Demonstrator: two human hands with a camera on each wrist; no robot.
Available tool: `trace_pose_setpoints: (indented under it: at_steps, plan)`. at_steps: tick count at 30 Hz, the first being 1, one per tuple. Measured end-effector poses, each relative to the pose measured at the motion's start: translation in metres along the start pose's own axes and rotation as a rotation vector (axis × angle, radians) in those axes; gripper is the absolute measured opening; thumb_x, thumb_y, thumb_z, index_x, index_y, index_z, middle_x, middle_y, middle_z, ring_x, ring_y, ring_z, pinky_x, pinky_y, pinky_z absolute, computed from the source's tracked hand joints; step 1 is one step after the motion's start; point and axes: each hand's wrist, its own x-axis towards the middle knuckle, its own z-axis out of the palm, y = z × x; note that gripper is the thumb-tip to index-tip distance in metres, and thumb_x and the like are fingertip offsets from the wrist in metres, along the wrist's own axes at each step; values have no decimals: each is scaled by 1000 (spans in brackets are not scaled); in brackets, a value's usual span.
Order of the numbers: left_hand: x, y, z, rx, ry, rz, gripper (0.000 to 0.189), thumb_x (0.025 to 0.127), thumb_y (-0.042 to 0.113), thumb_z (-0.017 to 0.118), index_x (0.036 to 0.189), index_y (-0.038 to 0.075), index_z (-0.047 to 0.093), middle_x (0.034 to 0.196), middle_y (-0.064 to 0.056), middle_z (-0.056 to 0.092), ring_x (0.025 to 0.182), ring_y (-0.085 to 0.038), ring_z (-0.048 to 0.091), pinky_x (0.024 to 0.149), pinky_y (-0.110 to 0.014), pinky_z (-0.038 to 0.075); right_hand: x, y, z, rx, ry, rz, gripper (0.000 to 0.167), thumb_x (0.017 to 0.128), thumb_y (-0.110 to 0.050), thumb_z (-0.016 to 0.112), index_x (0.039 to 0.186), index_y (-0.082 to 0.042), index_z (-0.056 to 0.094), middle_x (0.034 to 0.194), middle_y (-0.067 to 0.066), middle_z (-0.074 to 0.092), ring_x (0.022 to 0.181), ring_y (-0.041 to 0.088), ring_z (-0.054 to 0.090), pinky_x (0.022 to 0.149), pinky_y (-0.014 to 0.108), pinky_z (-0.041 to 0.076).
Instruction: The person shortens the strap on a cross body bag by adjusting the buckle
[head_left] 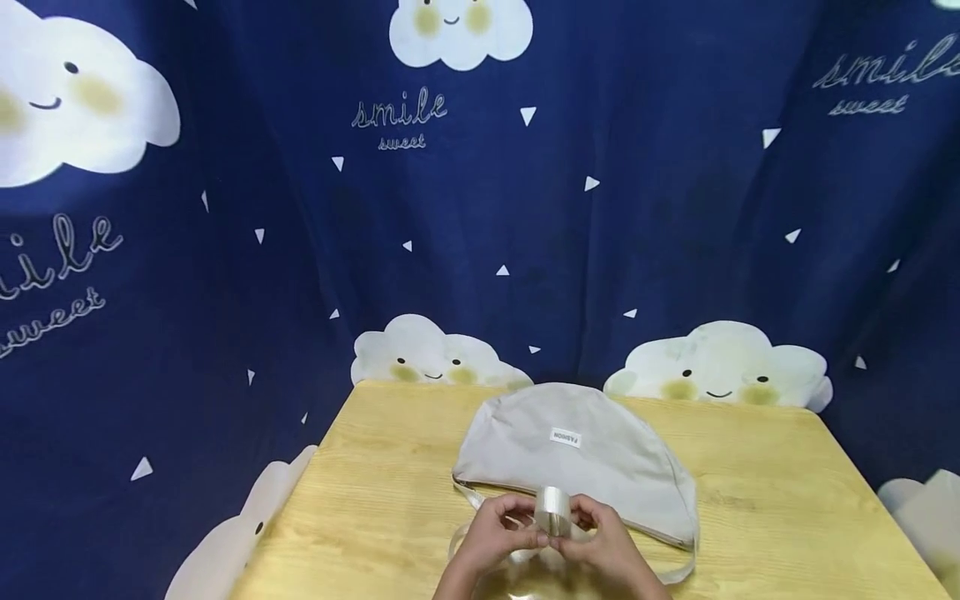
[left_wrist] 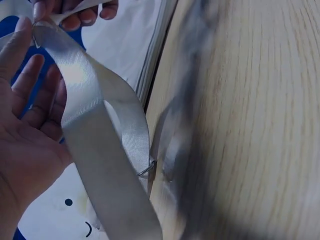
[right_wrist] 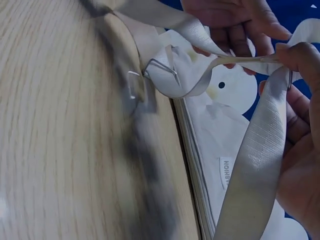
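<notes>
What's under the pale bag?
The wooden table: its top shows around the bag in the head view. The patch directly beneath is covered, so whether anything else lies there can't be seen.

I'm watching the bare left hand and bare right hand both pinching, thumb tips close together, fingers bent!

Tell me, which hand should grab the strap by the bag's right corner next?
Probably the right hand: it's closer to that strap, while the left hand is across the raised strap loop. Both seem to pinch it, though.
</notes>
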Motion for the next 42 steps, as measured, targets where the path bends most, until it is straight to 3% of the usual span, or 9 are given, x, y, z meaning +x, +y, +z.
trace_pose_setpoints:
  at_steps: [3, 7, 12, 18, 22, 26, 29, 37, 42]
  plan:
    - [-5, 1, 1, 42, 13, -10, 27, 72, 6, 78, 97, 0, 67, 93, -7, 65, 85, -35, 57, 70, -32, 45, -3, -1, -1, -26, 40, -23, 30, 72, -9, 78, 97, -4, 62, 77, -2, 64, 70, 13, 56, 66, 28, 44]
    - [-8, -6, 3, 67, 60, -10, 26, 72, 4, 77, 94, -3, 66, 94, -14, 61, 87, -39, 53, 71, -33, 46, -3, -1, -4, -59, 80, -50, 31, 70, -6, 79, 96, -3, 63, 76, -2, 63, 70, 14, 56, 65, 29, 45]
    - [-16, -35, 7, 32, 63, -43, 23, 73, 4, 77, 92, -2, 67, 90, -11, 61, 72, -19, 54, 64, -24, 45, -16, 6, -4, -59, 97, 13, 28, 73, -8, 78, 97, -3, 63, 73, -3, 61, 69, 14, 55, 64, 28, 44]
    - [-16, -38, 4, 9, 37, -37, 23, 73, 2, 76, 93, -5, 66, 82, -15, 61, 60, -8, 49, 54, -16, 42, -17, 13, -2, -63, 102, 83, 28, 73, -13, 78, 95, -5, 64, 72, -3, 62, 69, 11, 53, 64, 26, 42]
    - [-11, -47, 4, -9, -23, -8, 23, 73, 2, 76, 92, -2, 66, 73, -3, 59, 57, -4, 48, 52, -15, 39, -13, 13, 1, -64, 104, 36, 30, 73, -13, 78, 98, -4, 64, 73, -4, 62, 69, 11, 53, 64, 26, 43]
    - [-9, -48, 4, -3, -105, -5, 23, 74, 4, 76, 93, -1, 65, 66, 7, 53, 54, -1, 46, 49, -15, 38, -13, 10, 0, -79, 89, 9, 30, 72, -13, 79, 96, -5, 63, 73, -5, 58, 68, 10, 52, 63, 26, 43]
    - [-11, -48, 3, 23, -125, -3, 20, 75, 5, 75, 91, -1, 66, 67, 7, 55, 57, -2, 48, 52, -16, 40, -18, 11, 1, -82, 80, 19, 28, 72, -15, 79, 93, -6, 63, 72, -6, 54, 67, 8, 50, 62, 25, 42]
    - [-9, -48, 7, -20, -107, -49, 20, 75, 0, 73, 92, -4, 64, 73, 2, 58, 59, -5, 51, 54, -17, 43, -20, 17, 3, -53, 79, -9, 27, 72, -14, 80, 94, -9, 65, 73, -6, 57, 68, 10, 52, 62, 26, 44]
    - [-7, -44, 5, -15, -100, -17, 21, 76, -1, 72, 95, 0, 64, 72, 4, 57, 58, -3, 49, 53, -16, 41, -18, 14, 2, -115, 95, -22, 28, 72, -15, 80, 95, -12, 65, 73, -9, 56, 69, 10, 51, 61, 26, 42]
